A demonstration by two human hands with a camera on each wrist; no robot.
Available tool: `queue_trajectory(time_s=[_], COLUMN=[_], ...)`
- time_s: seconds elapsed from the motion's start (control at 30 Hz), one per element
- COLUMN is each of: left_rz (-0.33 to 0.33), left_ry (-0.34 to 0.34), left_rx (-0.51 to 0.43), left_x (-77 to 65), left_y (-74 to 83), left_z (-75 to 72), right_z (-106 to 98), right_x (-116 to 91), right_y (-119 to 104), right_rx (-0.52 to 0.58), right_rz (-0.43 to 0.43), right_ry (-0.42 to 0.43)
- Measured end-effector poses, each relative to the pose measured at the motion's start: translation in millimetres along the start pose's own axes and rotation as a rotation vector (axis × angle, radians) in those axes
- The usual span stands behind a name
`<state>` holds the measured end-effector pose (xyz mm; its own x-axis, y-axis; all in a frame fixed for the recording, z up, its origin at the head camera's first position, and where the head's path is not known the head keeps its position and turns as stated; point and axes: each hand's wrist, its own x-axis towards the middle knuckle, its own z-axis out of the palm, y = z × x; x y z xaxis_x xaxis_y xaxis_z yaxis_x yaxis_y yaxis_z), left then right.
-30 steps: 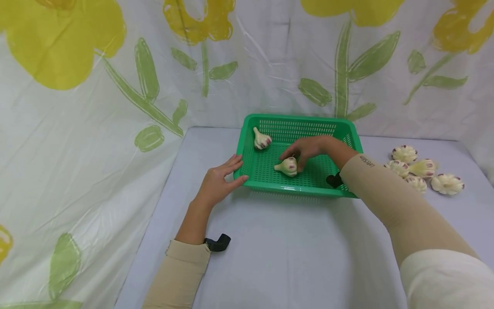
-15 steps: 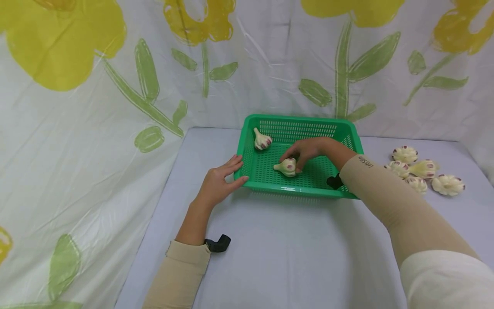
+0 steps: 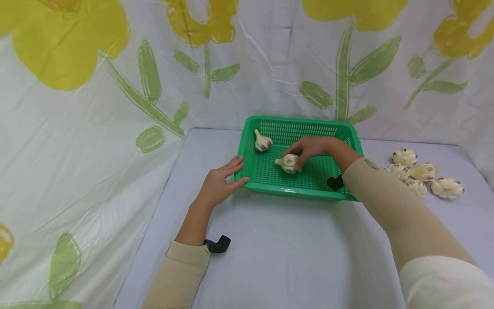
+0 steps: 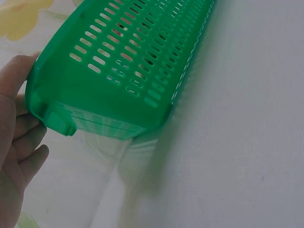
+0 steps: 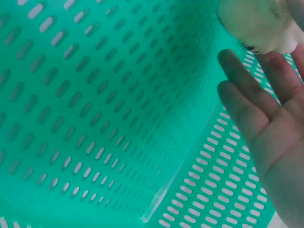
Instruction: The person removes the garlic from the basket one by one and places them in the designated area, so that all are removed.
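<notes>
A green perforated plastic basket (image 3: 293, 191) stands at the back of the table. My left hand (image 3: 218, 183) grips its near left corner, with the thumb over the rim and the fingers below it in the left wrist view. Inside the basket, my right hand (image 3: 308, 150) pinches a garlic bulb (image 3: 287, 163), its stem pointing left. In the right wrist view the bulb (image 5: 261, 23) is partly cut off at the top edge, and two fingers stand away from it. Another garlic bulb (image 3: 263, 141) lies in the basket's far left corner.
Several garlic bulbs (image 3: 423, 172) lie in a group on the table to the right of the basket, partly behind the right sleeve. A white sheet with painted yellow flowers (image 3: 270, 64) hangs behind the table and along its left side.
The pinched garlic bulb has risen slightly off the basket floor with my right hand. My left hand stays at the basket's corner.
</notes>
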<state>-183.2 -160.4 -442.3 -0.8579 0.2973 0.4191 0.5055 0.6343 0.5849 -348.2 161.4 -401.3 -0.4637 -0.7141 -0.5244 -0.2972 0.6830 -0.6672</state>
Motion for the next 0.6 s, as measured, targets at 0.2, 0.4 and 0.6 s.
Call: queue_trajectory(time_s=[0.2, 0.4, 0.6], left_rz=[0.004, -0.003, -0.007], left_ry=[0.001, 0.001, 0.003], left_rx=[-0.011, -0.016, -0.014], left_x=[-0.2, -0.5, -1.0], left_y=[2.1, 2.0, 2.3], left_z=[0.3, 0.3, -0.6], right_z=[-0.8, -3.6, -10.4], right_x=[-9.8, -25.5, -46.0], right_y=[0.8, -4.4, -6.5], right_rx=[0.082, 0.141, 0.191], right_rz=[-0.008, -0.024, -0.045], right_ry=[0.072, 0.180, 0.329])
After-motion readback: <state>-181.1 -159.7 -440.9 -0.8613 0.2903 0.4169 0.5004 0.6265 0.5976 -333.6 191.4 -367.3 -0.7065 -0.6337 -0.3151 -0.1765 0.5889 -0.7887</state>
